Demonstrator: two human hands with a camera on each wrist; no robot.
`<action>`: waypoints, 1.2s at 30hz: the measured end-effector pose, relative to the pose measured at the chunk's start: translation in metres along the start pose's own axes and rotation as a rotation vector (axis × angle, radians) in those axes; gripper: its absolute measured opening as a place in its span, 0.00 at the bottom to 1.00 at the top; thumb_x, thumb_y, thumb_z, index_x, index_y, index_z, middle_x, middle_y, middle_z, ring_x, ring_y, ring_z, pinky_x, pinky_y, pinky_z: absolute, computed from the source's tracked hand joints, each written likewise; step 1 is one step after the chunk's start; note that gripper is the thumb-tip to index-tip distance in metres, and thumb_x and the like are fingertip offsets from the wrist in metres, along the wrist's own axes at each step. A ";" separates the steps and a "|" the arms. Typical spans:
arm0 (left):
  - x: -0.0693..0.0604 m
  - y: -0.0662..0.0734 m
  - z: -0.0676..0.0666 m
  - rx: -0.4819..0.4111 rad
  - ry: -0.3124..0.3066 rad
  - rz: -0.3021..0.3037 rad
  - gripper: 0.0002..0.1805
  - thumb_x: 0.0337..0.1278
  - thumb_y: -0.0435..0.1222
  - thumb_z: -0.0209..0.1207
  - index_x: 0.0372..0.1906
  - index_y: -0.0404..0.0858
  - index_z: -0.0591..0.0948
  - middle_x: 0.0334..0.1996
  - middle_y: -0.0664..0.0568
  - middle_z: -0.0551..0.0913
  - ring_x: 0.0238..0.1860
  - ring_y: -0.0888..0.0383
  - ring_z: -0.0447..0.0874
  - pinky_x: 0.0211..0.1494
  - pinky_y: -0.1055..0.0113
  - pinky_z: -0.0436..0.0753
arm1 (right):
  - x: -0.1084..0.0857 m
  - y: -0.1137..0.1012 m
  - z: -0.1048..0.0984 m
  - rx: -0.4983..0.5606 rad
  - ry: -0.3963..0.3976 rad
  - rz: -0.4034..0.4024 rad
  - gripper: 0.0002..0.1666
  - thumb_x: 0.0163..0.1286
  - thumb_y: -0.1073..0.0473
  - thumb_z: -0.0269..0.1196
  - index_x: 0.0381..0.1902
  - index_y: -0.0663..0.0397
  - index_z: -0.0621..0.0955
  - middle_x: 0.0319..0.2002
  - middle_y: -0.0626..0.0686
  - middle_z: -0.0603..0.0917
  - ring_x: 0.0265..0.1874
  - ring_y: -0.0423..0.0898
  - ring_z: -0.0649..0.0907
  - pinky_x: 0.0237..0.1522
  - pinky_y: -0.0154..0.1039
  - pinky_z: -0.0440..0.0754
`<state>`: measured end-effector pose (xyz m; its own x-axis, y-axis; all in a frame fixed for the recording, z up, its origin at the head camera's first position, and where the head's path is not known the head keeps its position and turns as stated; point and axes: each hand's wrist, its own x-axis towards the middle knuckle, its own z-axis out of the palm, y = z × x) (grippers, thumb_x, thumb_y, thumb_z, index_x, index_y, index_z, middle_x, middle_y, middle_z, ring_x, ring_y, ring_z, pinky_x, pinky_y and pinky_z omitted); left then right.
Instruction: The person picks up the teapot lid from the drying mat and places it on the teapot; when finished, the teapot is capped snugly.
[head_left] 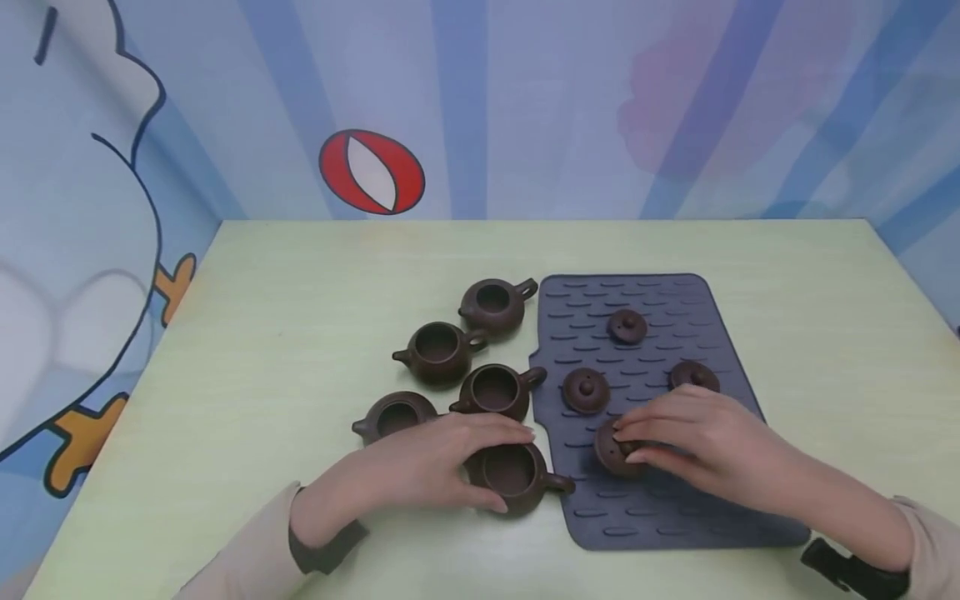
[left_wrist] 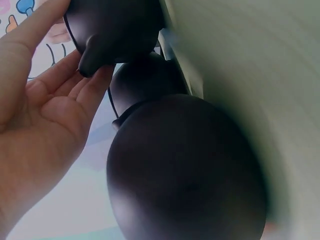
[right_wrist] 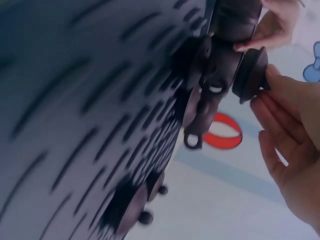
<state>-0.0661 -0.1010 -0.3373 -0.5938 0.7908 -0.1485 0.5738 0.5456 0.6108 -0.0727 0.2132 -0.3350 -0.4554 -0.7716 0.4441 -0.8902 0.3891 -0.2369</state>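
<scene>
My left hand [head_left: 450, 458] spans a small dark brown lidless teapot [head_left: 512, 471] at the front, thumb on its near side and fingers on its far side. In the left wrist view, the fingers reach around this teapot [left_wrist: 117, 30] beside its spout. My right hand [head_left: 708, 442] pinches a teapot lid [head_left: 617, 450] by its knob. The right wrist view shows this lid [right_wrist: 251, 75] raised off the dark mat [right_wrist: 75, 110], tilted on edge to that camera. More lids lie on the mat, including one near the left edge [head_left: 586, 391] and one further back [head_left: 627, 327].
Several other open teapots stand left of the mat, among them one at the back [head_left: 493, 307], one in the middle [head_left: 438, 354] and one partly behind my left hand [head_left: 393, 414]. Another lid [head_left: 693, 377] lies just beyond my right hand. A printed wall [head_left: 525, 108] borders the table.
</scene>
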 end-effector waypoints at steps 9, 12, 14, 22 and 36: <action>0.007 -0.002 -0.007 0.030 -0.027 0.028 0.34 0.45 0.48 0.69 0.59 0.42 0.74 0.58 0.56 0.75 0.60 0.62 0.71 0.63 0.67 0.70 | 0.030 -0.013 0.018 0.137 0.050 -0.241 0.13 0.65 0.55 0.62 0.46 0.51 0.84 0.44 0.47 0.85 0.42 0.38 0.82 0.43 0.31 0.76; 0.008 -0.002 -0.008 0.021 -0.035 0.038 0.34 0.44 0.48 0.70 0.59 0.42 0.75 0.57 0.56 0.75 0.59 0.63 0.71 0.62 0.68 0.70 | 0.038 -0.016 0.024 0.176 0.055 -0.278 0.13 0.65 0.57 0.62 0.46 0.53 0.83 0.44 0.47 0.84 0.43 0.39 0.82 0.45 0.31 0.76; 0.009 -0.003 -0.008 0.007 -0.037 0.039 0.34 0.43 0.48 0.70 0.58 0.43 0.75 0.57 0.56 0.76 0.59 0.63 0.71 0.62 0.69 0.70 | 0.043 -0.019 0.028 0.198 0.048 -0.288 0.13 0.66 0.58 0.61 0.47 0.53 0.83 0.45 0.47 0.84 0.43 0.39 0.81 0.46 0.31 0.76; 0.010 -0.004 -0.008 0.006 0.003 0.085 0.34 0.40 0.47 0.72 0.57 0.41 0.76 0.54 0.55 0.78 0.56 0.63 0.74 0.60 0.71 0.71 | 0.058 -0.026 0.040 0.157 -0.012 -0.309 0.14 0.66 0.58 0.60 0.49 0.52 0.83 0.47 0.47 0.83 0.46 0.39 0.80 0.47 0.32 0.76; 0.010 -0.005 -0.006 0.022 0.017 0.082 0.32 0.40 0.47 0.72 0.54 0.40 0.77 0.51 0.56 0.79 0.51 0.65 0.76 0.58 0.71 0.72 | 0.063 -0.027 0.047 0.063 -0.052 -0.344 0.14 0.71 0.59 0.54 0.49 0.51 0.82 0.48 0.47 0.83 0.49 0.40 0.80 0.49 0.33 0.76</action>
<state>-0.0782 -0.0972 -0.3370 -0.5536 0.8284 -0.0849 0.6333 0.4850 0.6030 -0.0770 0.1307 -0.3410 -0.1263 -0.8774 0.4628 -0.9883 0.0711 -0.1348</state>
